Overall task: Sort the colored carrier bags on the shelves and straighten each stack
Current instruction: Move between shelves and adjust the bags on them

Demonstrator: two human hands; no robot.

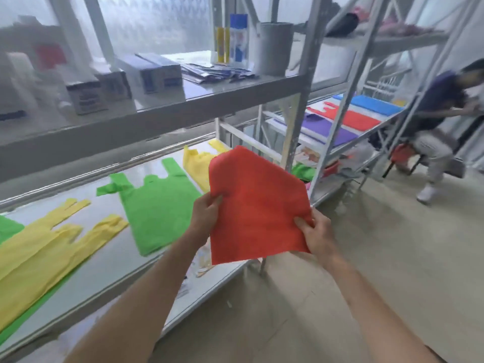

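Pinching the red bag [255, 205], both hands' fingers [301, 222] hide behind it; handles unseen.

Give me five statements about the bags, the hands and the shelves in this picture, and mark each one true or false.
1. Both hands hold the red bag. True: the left hand grips its left edge and the right hand pinches its right edge of the red bag.
2. The red bag lies flat on the near shelf. False: it is held up in the air, in front of the near shelf.
3. A green bag lies on the near shelf beside yellow bags. True.
4. The far shelf holds only green bags. False: purple, red and blue stacks lie there.
5. The upper shelf holds carrier bags. False: it holds boxes and cans.
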